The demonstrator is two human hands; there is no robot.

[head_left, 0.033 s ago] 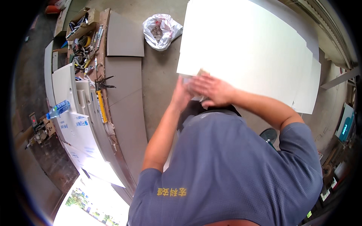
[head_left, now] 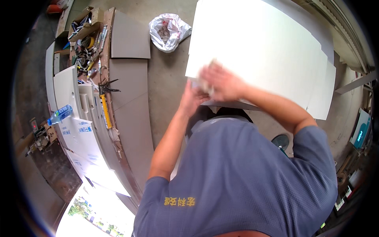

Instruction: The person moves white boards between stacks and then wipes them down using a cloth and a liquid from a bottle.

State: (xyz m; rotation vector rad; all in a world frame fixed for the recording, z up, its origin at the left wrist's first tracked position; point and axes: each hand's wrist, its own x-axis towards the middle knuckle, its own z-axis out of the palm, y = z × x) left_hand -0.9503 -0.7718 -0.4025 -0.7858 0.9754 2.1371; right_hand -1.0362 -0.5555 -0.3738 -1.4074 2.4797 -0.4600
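Observation:
A stack of large white panels (head_left: 260, 47) lies in front of me, its near left corner by my hands. My right hand (head_left: 223, 82) is blurred and pressed over a pale, crumpled wad (head_left: 206, 86), perhaps a cloth. Fingers of that hand point up and left above the near part of the panels. Beside the corner, my left hand (head_left: 192, 98) has its thumb raised and its fingers stretched toward the right hand. Whether it also touches the panel edge cannot be made out.
A white plastic bag (head_left: 169, 33) of small pale pieces stands on the floor beyond. On the left bench are loose tools (head_left: 85, 55), a yellow caulking gun (head_left: 105, 106), grey boards (head_left: 130, 83) and a water bottle (head_left: 60, 115). A round dark object (head_left: 280, 141) is low at right.
My right hand has moved up and right with the pale wad, away from the left hand's fingers. My left hand has stayed nearly where it was.

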